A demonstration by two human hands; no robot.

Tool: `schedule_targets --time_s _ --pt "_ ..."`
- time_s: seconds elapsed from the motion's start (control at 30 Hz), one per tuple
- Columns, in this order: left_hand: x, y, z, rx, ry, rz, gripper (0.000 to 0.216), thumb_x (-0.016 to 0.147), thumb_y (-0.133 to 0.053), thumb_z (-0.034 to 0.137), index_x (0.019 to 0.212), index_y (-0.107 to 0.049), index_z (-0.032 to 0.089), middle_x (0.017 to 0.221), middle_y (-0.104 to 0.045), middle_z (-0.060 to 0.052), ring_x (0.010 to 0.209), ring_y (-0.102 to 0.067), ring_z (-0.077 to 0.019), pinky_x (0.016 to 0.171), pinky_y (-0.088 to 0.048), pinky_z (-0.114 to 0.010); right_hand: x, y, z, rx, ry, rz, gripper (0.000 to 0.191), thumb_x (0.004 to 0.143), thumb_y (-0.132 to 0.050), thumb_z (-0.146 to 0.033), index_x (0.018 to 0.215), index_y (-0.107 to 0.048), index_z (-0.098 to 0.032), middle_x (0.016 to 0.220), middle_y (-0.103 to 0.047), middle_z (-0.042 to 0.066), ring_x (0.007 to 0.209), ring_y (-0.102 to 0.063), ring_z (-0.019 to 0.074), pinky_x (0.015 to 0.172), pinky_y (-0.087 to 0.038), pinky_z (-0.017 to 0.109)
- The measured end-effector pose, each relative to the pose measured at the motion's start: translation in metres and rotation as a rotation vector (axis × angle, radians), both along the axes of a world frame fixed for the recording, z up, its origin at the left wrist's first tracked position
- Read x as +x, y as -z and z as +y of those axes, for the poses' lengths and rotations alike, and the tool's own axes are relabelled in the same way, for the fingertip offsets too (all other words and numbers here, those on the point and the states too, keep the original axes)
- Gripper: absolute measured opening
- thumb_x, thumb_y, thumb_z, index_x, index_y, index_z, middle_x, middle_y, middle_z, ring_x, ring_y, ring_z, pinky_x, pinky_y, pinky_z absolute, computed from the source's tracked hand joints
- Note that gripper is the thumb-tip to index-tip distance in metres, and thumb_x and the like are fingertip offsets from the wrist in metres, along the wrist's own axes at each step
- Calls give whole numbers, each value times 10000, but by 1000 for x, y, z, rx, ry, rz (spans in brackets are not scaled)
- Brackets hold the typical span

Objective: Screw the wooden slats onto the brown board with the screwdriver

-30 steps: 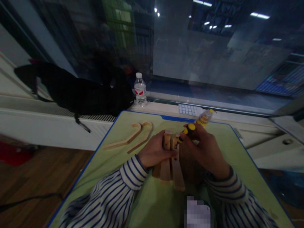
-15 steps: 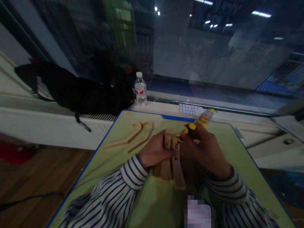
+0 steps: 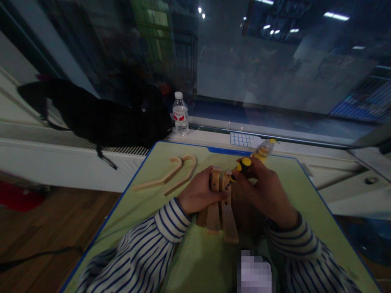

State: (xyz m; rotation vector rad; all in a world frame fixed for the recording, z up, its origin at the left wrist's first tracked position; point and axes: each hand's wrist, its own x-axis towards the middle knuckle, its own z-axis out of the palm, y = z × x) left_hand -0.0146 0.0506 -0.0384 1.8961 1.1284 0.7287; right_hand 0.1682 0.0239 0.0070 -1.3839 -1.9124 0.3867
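My left hand (image 3: 200, 191) is closed round a wooden piece (image 3: 215, 217) with two flared legs, its thumb lying across the front. In my right hand (image 3: 265, 187) is a screwdriver (image 3: 243, 165) with a yellow and black handle, pinched between thumb and fingers. The screwdriver's tip points down at the right-hand leg, near small dark holes or screws. Under the piece lies a brown, wood-toned part, mostly in shadow and partly covered by my hands. Two curved, hook-shaped wooden strips (image 3: 180, 175) rest on the table to the left of my left hand.
The light green table (image 3: 146, 228) has a blue edge. At its back edge, beyond my right hand, is a clear bag or bottle with yellow parts (image 3: 263, 150). A water bottle (image 3: 181, 116) and a black bag (image 3: 122, 120) are on the window ledge.
Both hands stay almost in place on the wooden piece. The screwdriver's handle has shifted very slightly in my right hand.
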Motion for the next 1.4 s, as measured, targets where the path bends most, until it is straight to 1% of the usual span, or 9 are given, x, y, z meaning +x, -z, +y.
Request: schedule_targets --time_s 0.27,0.4,0.53,0.63,0.8,0.87,1.0,1.17,1.4 --pt "-1 1 1 -14 14 -3 588 642 -741 350 1152 -501 182 1090 -619 -67 980 -586 -250 846 -464 -372 0 -1 0 19 10 -6 214 834 -562 -350 992 -509 -217 787 -684 26 664 -660 167 527 -479 241" --pt "-1 1 1 -14 19 -5 587 648 -737 369 1152 -500 182 1087 -620 -69 984 -584 -252 849 -465 -374 0 1 1 36 15 9 281 820 -575 -346 1056 -502 -213 819 -684 40 682 -666 179 515 -484 244" --pt "0 1 1 -19 8 -26 587 638 -744 353 1146 -504 183 1073 -628 -63 966 -594 -245 836 -472 -364 1 3 2 54 24 7 334 812 -581 -356 1100 -493 -211 816 -680 38 675 -664 180 520 -488 251" --pt "0 1 1 -17 14 -28 580 636 -746 349 1139 -511 181 1066 -631 -65 961 -597 -246 833 -471 -365 1 1 2 66 28 -22 289 815 -578 -344 1060 -496 -213 790 -673 26 658 -653 166 518 -469 237" --pt "-1 2 2 6 23 -6 588 640 -748 374 1139 -509 174 1080 -620 -77 983 -583 -258 851 -461 -378 -1 -5 -2 29 31 -87 193 832 -553 -338 971 -504 -212 746 -656 10 582 -606 139 504 -424 232" --pt "-1 3 2 15 27 -9 593 652 -740 388 1151 -500 176 1096 -613 -75 988 -580 -254 856 -459 -376 -1 -6 -3 23 32 -90 189 840 -539 -347 967 -503 -211 724 -647 5 553 -589 134 504 -418 235" --pt "-1 3 2 10 25 -11 607 644 -746 387 1156 -497 177 1096 -613 -72 993 -580 -254 857 -458 -376 -1 -5 -3 32 12 -80 227 842 -531 -340 1021 -492 -207 725 -646 13 548 -596 143 502 -422 243" --pt "-1 1 2 -13 28 -4 597 645 -743 375 1154 -498 182 1076 -621 -65 970 -586 -251 831 -462 -372 0 -3 -2 33 9 -70 236 850 -519 -347 1035 -482 -205 689 -646 10 543 -610 156 463 -404 234" --pt "0 3 2 -22 -12 -6 581 617 -760 362 1114 -519 184 1061 -627 -68 976 -584 -263 839 -460 -379 -2 -6 -2 -22 6 -38 207 856 -511 -332 1021 -487 -210 803 -688 40 575 -635 160 484 -426 240"
